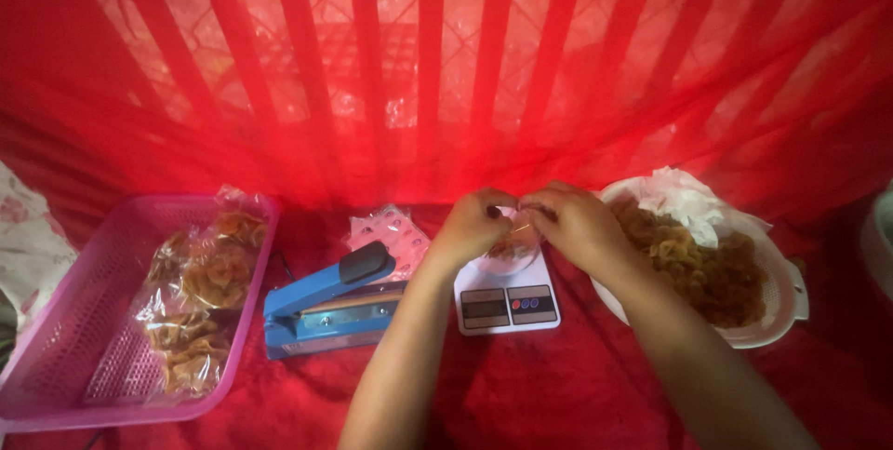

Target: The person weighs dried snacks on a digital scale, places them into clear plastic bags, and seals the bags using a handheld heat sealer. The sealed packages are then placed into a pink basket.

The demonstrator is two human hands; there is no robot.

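Both our left hand (474,219) and right hand (572,219) pinch the small bag (512,247) over the white scale (507,299); keep its mouth level, grip gentle

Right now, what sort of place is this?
Probably a small home snack-packing spot: a blue heat sealer, a white scale under both hands, and sealed bags of fried snacks in a pink basket.

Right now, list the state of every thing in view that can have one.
Left hand: over the scale, pinching the small clear bag.
Right hand: pinching the same bag.
Small clear bag of snacks: on the scale, partly filled.
White digital scale: loaded.
Blue lever heat sealer: arm raised.
Pink plastic basket: holds filled bags.
White colander bowl: heaped with fried snacks.
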